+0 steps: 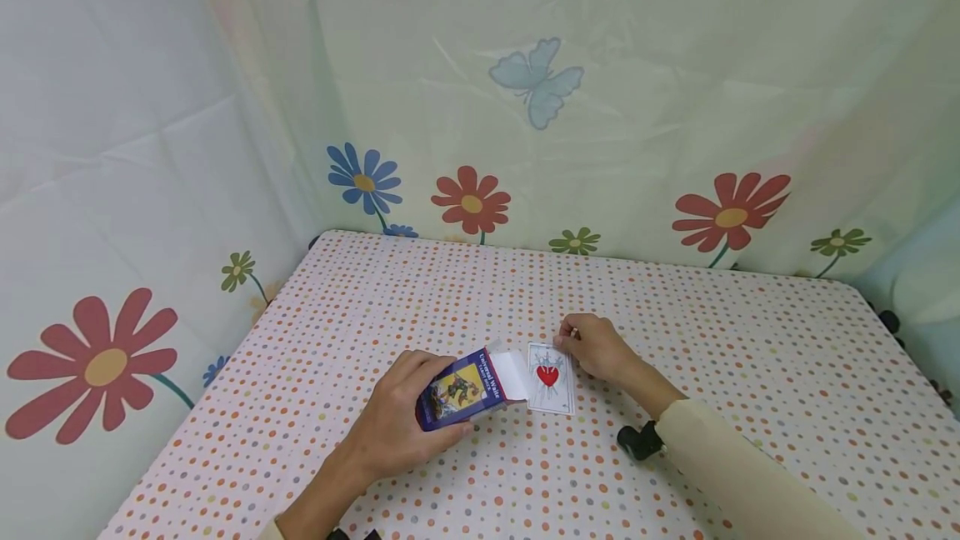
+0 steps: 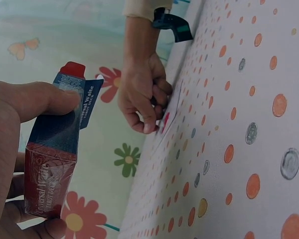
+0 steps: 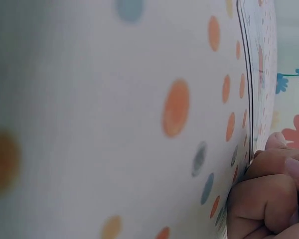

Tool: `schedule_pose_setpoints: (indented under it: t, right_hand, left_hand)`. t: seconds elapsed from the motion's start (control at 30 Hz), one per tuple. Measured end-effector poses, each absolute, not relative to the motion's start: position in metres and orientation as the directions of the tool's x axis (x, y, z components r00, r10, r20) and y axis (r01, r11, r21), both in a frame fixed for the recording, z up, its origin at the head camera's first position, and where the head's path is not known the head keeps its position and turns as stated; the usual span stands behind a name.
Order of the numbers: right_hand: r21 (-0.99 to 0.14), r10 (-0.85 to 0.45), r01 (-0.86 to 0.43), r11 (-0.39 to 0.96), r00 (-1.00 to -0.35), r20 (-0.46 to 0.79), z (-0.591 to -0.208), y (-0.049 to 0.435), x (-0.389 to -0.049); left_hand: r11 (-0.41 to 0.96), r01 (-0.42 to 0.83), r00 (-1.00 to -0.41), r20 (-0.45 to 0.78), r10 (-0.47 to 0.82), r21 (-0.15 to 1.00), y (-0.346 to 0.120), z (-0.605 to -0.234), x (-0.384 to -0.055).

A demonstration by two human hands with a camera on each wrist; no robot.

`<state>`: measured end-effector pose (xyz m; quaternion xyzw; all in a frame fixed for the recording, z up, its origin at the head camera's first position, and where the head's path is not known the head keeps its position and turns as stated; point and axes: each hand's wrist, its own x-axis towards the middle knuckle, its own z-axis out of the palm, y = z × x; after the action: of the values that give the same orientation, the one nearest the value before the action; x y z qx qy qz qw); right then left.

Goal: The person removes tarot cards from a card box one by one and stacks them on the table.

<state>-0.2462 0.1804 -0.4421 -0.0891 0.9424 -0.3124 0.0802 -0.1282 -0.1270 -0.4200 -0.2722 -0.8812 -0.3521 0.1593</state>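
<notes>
My left hand grips a blue tarot card box, thumb on one side and fingers on the other. The box is tilted, its lid flap out and pointing right; its inside is hidden. Just right of the flap, a tarot card with a red heart pierced by swords lies face up on the table, with another card edge showing beside it. My right hand pinches the card's far right corner, its other fingers curled in. Up close in the right wrist view, bent fingers meet the card's black-lined edge.
A polka-dot cloth covers the table. Behind it hangs a pale curtain printed with flowers and a butterfly, and a white one closes off the left side. A black wrist camera sits at the right sleeve.
</notes>
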Motion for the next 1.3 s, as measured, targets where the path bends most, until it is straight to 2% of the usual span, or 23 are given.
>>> schedule_pose_setpoints:
  t: [0.5, 0.93, 1.3]
  right_hand:
    - [-0.599, -0.192, -0.102, 0.794, -0.977, -0.088, -0.442, 0.18, -0.242]
    - [-0.641, -0.172, -0.1, 0.761, -0.984, -0.051, -0.443, 0.184, -0.235]
    - [-0.686, -0.125, -0.112, 0.719, -0.992, 0.031, -0.444, 0.182, -0.227]
  left_hand:
    - [0.604, 0.585, -0.807, 0.466, 0.363, 0.541, -0.127, -0.42, -0.129]
    - [0.618, 0.579, -0.809, 0.467, 0.356, 0.532, -0.126, -0.42, -0.128]
    - [0.613, 0.592, -0.8, 0.477, 0.365, 0.523, -0.126, -0.42, -0.128]
